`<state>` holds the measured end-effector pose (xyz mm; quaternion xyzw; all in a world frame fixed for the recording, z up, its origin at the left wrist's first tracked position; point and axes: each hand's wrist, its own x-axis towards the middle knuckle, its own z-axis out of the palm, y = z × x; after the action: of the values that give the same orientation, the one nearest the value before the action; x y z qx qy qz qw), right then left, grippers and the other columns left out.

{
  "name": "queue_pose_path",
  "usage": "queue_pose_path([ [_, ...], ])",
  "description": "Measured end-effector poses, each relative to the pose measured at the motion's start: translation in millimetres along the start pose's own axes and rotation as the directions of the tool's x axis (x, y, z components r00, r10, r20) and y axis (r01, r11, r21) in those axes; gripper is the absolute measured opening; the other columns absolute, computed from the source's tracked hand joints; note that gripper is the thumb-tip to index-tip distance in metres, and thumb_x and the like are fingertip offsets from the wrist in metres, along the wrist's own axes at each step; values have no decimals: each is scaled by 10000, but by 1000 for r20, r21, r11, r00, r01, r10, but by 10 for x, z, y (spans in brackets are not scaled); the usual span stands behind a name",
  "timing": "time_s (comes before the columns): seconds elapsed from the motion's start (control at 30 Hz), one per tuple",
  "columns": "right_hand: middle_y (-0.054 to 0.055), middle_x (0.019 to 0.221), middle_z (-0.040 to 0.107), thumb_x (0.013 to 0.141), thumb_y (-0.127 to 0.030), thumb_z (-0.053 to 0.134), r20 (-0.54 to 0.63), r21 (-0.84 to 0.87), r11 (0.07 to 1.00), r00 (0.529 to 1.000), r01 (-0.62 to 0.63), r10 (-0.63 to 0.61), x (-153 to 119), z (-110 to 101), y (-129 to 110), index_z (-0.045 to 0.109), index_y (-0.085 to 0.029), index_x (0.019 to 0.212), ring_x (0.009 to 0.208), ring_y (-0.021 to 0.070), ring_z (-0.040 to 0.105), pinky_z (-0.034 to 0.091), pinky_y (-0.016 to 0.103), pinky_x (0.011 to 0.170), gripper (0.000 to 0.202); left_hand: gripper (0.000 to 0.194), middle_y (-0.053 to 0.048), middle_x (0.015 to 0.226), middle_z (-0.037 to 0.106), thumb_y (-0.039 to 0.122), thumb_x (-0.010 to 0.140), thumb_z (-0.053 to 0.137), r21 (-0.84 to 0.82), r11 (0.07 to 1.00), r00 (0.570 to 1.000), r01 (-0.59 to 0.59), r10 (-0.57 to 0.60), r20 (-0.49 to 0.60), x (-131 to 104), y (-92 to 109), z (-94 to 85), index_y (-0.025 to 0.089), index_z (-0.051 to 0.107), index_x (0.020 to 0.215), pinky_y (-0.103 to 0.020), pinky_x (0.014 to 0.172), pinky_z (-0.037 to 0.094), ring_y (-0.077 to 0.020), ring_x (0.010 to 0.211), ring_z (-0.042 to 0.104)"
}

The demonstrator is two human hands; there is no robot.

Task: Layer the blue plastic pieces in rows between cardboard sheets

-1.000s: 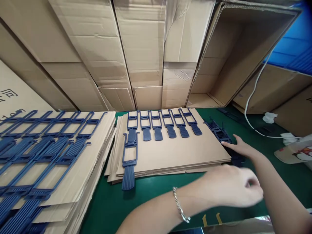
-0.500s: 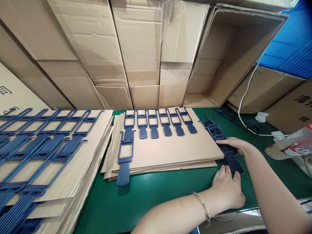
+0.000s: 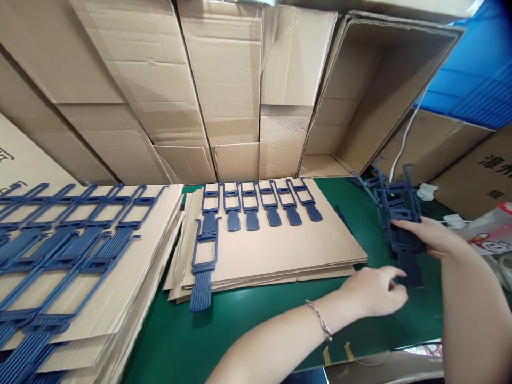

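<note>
My right hand (image 3: 434, 236) grips a bunch of dark blue plastic frames with ribbed tabs (image 3: 400, 205), raised and tilted at the right of the table. Its thumb lies across them; the other fingers are mostly hidden. My left hand (image 3: 376, 290), with a chain bracelet at the wrist, hovers beside the lower tab of that bunch. Thumb and forefinger are apart with nothing visible between them. On a cardboard sheet (image 3: 280, 250) in the middle, several blue frames (image 3: 251, 205) lie in a row, and one more frame (image 3: 205, 261) overlaps the sheet's front left edge.
At the left rises a stack of cardboard sheets (image 3: 132, 277) covered with more blue frames (image 3: 96, 261). An open carton (image 3: 360, 101) stands behind. A white cable (image 3: 408, 133), crumpled tissue (image 3: 427, 192) and a plastic cup (image 3: 488, 234) are at the right, on the green table (image 3: 248, 325).
My right hand has lifted the bunch of blue frames from the cardboard's right edge and moved it right. My left hand has risen off the table, its thumb and forefinger now apart.
</note>
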<state>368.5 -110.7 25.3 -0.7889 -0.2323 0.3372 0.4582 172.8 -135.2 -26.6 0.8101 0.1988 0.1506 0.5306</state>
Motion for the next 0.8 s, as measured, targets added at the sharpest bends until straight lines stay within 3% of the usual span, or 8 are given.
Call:
queue_pose_path([
  [0.07, 76, 763, 631, 682, -154, 628, -23, 42, 998, 999, 38, -37, -88, -21, -154, 581, -169, 816, 571, 174, 581, 495, 280, 521, 143, 389, -34, 940, 592, 337, 809, 360, -137, 990, 980, -36, 7, -200, 24, 83, -114, 227, 488, 1160, -298, 738, 469, -145, 741, 547],
  [0.23, 102, 767, 629, 629, -205, 637, 111, 158, 966, 969, 203, -222, -512, 306, -446, 611, -141, 804, 637, 209, 588, 479, 288, 525, 189, 641, -99, 1243, 414, 433, 746, 563, -351, 905, 794, -241, -24, -607, 50, 291, -589, 201, 309, 1287, -283, 831, 443, -189, 1066, 455],
  [0.3, 85, 792, 631, 606, -221, 652, 277, 218, 921, 884, 323, -376, -689, 616, -491, 612, -141, 817, 675, 197, 588, 488, 282, 580, 229, 776, -106, 1297, 376, 446, 668, 663, -420, 856, 777, -302, -35, -628, 17, 331, -872, 210, 267, 1293, -308, 903, 413, -210, 1141, 419],
  [0.37, 67, 889, 628, 637, -236, 645, 402, 322, 844, 745, 428, -532, -820, 980, -511, 597, -153, 912, 779, 190, 591, 490, 308, 715, 292, 636, -99, 1155, 514, 384, 658, 692, -444, 814, 802, -375, 45, -595, -60, 333, -1163, 192, 380, 1178, -327, 879, 433, -199, 1016, 524],
  [0.4, 57, 916, 624, 647, -240, 642, 390, 364, 810, 714, 460, -581, -865, 1160, -520, 582, -160, 951, 814, 187, 589, 484, 316, 751, 320, 560, -87, 1079, 558, 345, 656, 699, -408, 829, 777, -382, 50, -627, -114, 326, -1297, 185, 418, 1113, -338, 872, 435, -194, 966, 550],
  [0.5, 43, 911, 623, 658, -244, 634, 302, 452, 713, 660, 536, -688, -936, 1596, -551, 554, -167, 962, 838, 188, 588, 481, 328, 766, 323, 433, -58, 1000, 585, 270, 668, 689, -281, 884, 711, -374, 78, -699, -309, 303, -1609, 180, 451, 1018, -341, 887, 419, -179, 940, 558],
  [0.67, 27, 899, 607, 671, -195, 597, 154, 347, 571, 556, 744, -817, -994, 1868, -561, 558, -185, 932, 830, 185, 573, 472, 310, 726, 265, 349, -30, 977, 561, 276, 720, 629, -229, 874, 723, -429, 179, -668, -505, 305, -1819, 180, 456, 1007, -304, 869, 415, -163, 947, 542],
  [0.8, 25, 898, 603, 662, -221, 611, 109, 274, 578, 572, 769, -813, -1037, 1939, -453, 529, -193, 967, 802, 183, 569, 475, 309, 702, 317, 280, -15, 914, 554, 197, 734, 561, -206, 840, 633, -502, 194, -750, -456, 248, -1834, 179, 455, 992, -275, 828, 423, -142, 892, 542],
])
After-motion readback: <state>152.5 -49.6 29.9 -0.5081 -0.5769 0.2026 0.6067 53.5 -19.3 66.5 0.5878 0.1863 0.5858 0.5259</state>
